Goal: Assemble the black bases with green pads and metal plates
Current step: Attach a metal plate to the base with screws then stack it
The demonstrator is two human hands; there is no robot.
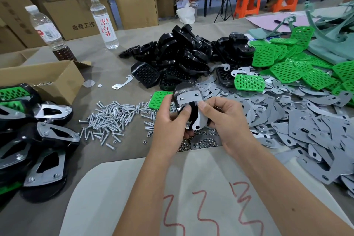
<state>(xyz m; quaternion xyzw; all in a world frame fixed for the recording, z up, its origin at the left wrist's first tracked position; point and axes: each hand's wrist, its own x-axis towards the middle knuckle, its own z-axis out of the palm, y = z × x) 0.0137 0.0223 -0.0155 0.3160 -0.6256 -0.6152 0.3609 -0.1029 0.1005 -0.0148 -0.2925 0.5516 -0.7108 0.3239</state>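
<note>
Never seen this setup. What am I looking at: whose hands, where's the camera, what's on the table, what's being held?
No machine here: a person works bare-handed, and the single picture comes from a camera worn on their head, looking forward and down.

The left hand and right hand both grip one black base with a metal plate laid on it.

On the table: a pile of black bases in the middle, green pads at the right, grey metal plates below them, loose screws and nuts near the hands, finished assemblies at the left, an open cardboard box and two bottles behind.
</note>
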